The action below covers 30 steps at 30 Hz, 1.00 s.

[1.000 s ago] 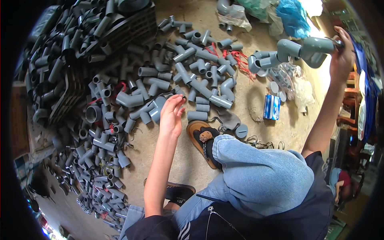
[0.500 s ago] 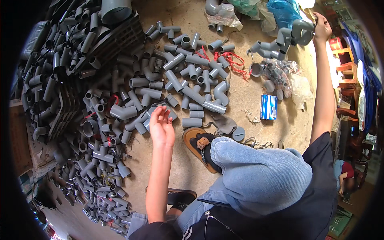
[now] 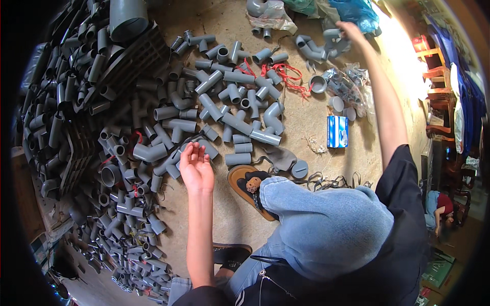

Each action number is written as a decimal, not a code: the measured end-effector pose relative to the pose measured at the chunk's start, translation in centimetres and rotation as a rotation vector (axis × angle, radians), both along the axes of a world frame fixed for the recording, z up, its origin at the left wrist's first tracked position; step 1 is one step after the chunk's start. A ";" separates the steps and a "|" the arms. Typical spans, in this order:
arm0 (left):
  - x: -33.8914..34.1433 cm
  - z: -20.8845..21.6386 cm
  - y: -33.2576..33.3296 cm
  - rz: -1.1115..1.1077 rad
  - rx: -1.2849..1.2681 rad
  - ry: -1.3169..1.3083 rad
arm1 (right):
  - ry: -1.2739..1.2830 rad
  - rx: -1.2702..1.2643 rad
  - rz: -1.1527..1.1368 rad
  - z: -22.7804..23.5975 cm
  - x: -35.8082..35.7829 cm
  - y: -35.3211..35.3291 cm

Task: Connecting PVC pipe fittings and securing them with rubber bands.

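Observation:
My left hand [image 3: 197, 171] hovers palm up over the near edge of the pile, fingers loosely curled and apart, holding nothing. Just beyond its fingertips is a wide grey pipe fitting [image 3: 208, 149]. At the far right, my right arm stretches out and my right hand [image 3: 351, 31] is closed at a bunch of grey pipe elbows [image 3: 312, 50] low over the floor. Its fingertips are small and partly blurred at the elbow's end. Grey tee fittings and short pipe pieces [image 3: 237, 123] lie loose between the two hands.
A large heap of grey fittings [image 3: 122, 204] fills the left, with black crates [image 3: 130, 64] among it. On the right are a blue-and-white box [image 3: 338, 131], clear bags of fittings [image 3: 352, 86], red ties [image 3: 291, 76] and a blue plastic bag [image 3: 357, 14]. My sandalled foot [image 3: 250, 188] is near the middle.
My right hand has moved left and away from the right edge, and the pipe elbows have come lower and left with it. My left hand stays nearly in place; the whole view has shifted slightly.

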<state>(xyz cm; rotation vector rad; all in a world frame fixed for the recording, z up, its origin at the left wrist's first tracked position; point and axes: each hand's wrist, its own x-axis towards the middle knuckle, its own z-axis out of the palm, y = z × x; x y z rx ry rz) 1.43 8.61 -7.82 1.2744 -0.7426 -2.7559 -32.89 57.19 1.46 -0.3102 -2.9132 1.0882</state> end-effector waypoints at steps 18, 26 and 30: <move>-0.1 0.9 -1.6 -0.029 0.052 0.150 | -0.153 0.732 0.317 -10.3 8.5 -5.7; -1.9 8.8 -11.8 -0.271 -0.735 0.253 | 0.052 0.438 0.626 -7.1 14.3 -11.1; 0.5 12.1 -16.3 -0.561 -0.963 0.129 | -0.091 0.194 0.582 -7.8 22.2 -16.6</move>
